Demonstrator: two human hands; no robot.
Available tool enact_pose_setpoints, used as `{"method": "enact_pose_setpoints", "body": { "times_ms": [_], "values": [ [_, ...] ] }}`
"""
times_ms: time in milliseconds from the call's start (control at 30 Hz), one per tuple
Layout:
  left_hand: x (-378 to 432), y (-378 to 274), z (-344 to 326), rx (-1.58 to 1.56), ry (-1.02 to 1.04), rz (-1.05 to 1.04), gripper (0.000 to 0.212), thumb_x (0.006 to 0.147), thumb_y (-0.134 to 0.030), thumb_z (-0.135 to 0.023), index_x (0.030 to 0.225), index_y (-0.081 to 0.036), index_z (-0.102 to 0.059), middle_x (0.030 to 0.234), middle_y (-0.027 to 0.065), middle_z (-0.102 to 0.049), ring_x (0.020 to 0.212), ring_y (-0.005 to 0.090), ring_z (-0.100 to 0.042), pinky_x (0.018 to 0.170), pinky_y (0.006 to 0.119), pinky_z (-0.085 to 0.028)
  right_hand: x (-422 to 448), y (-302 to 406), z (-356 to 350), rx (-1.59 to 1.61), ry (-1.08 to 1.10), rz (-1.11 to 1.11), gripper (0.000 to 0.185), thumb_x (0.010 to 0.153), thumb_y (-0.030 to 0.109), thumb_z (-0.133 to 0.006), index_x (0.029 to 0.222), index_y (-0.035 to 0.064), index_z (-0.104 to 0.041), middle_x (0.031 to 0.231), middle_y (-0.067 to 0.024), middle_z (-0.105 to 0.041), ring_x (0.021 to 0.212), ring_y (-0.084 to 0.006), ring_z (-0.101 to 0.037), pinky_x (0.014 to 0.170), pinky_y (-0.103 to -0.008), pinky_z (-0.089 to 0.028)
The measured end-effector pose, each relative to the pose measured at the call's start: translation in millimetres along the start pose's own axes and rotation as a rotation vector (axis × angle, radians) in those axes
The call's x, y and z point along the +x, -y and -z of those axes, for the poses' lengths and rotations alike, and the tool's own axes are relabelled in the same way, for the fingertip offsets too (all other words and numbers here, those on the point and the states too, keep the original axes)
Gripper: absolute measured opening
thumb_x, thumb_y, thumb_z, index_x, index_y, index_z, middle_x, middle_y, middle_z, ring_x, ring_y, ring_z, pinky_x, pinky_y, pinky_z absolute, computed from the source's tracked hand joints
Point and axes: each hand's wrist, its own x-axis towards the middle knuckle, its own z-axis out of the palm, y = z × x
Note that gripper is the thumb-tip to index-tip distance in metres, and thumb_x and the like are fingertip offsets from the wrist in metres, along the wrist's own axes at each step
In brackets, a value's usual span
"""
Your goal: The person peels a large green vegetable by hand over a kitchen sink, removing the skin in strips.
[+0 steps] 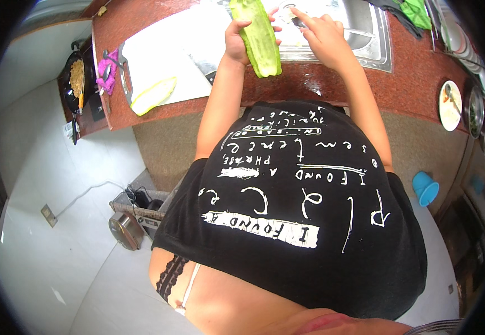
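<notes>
My left hand (238,46) grips a halved, hollowed green gourd (262,46), likely bitter melon, upright over the counter's edge by the sink. Its pale inner face is towards me. My right hand (326,39) is just right of it, over the steel sink (361,44). Between its thumb and index finger sits the dark bowl of what looks like a metal spoon (359,32), its handle passing out behind the hand. Another gourd half (154,96) lies on the white cutting board (154,54). A dark-handled tool (211,77), perhaps a knife, is partly hidden by my left forearm.
Left of the board lies a purple cloth (107,75) with utensils. A black wok (75,81) holds brown food. A plate with food scraps (450,105) and metal bowls (475,111) stand at right. A blue bucket (426,189) is on the floor.
</notes>
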Motion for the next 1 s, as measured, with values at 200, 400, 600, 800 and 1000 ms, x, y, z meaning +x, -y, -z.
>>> {"method": "enact_pose_setpoints", "body": {
  "times_ms": [200,400,600,800,1000],
  "values": [
    [-13,-14,-28,0.055,0.211,-0.029,0.062,0.081,-0.04,-0.053,0.119,0.009,-0.061,0.16,0.027,-0.038,0.107,0.0325,-0.066,0.084,0.049,-0.06,-2,-8,-6,-0.019,-0.005,-0.022,0.056,0.102,0.026,-0.049,0.157,0.0198,-0.044,0.109,-0.008,-0.069,0.109,-0.0271,-0.055,0.101,-0.0463,-0.032],
    [-11,-7,-36,0.228,0.026,0.019,0.064,0.082,-0.041,-0.052,0.122,0.009,-0.06,0.159,0.029,-0.038,0.112,0.0354,-0.064,0.088,0.051,-0.058,-3,1,-2,0.013,0.024,-0.058,0.055,0.102,0.029,-0.05,0.155,0.0152,-0.046,0.113,-0.0094,-0.069,0.11,-0.0282,-0.055,0.102,-0.045,-0.032],
    [-9,-11,-18,0.037,0.008,0.097,0.077,0.094,-0.059,-0.045,0.13,0.008,-0.055,0.143,0.0296,-0.054,0.113,0.0392,-0.064,0.092,0.052,-0.057,-9,-21,-14,0.018,-0.002,-0.163,0.059,0.104,0.031,-0.049,0.156,0.0068,-0.04,0.116,-0.0157,-0.068,0.123,-0.0321,-0.053,0.102,-0.0521,-0.033],
    [-2,6,-11,0.046,-0.116,0.126,0.081,0.102,-0.064,-0.036,0.141,0.006,-0.047,0.126,0.0257,-0.064,0.102,0.0383,-0.07,0.096,0.055,-0.058,-1,-7,5,0.134,-0.065,-0.177,0.027,0.105,0.026,-0.054,0.117,0.0023,-0.053,0.096,-0.0229,-0.068,0.093,-0.0423,-0.066,0.077,-0.0487,-0.05],
    [-15,-3,-62,0.195,-0.246,0.124,0.063,0.105,-0.046,-0.035,0.133,0.005,-0.055,0.123,0.0228,-0.067,0.107,0.0374,-0.07,0.098,0.053,-0.057,9,29,23,-0.058,-0.05,0.045,0.027,0.104,0.034,-0.057,0.107,0.0064,-0.055,0.077,-0.0159,-0.069,0.075,-0.0382,-0.069,0.065,-0.0484,-0.052]
  ]
}}
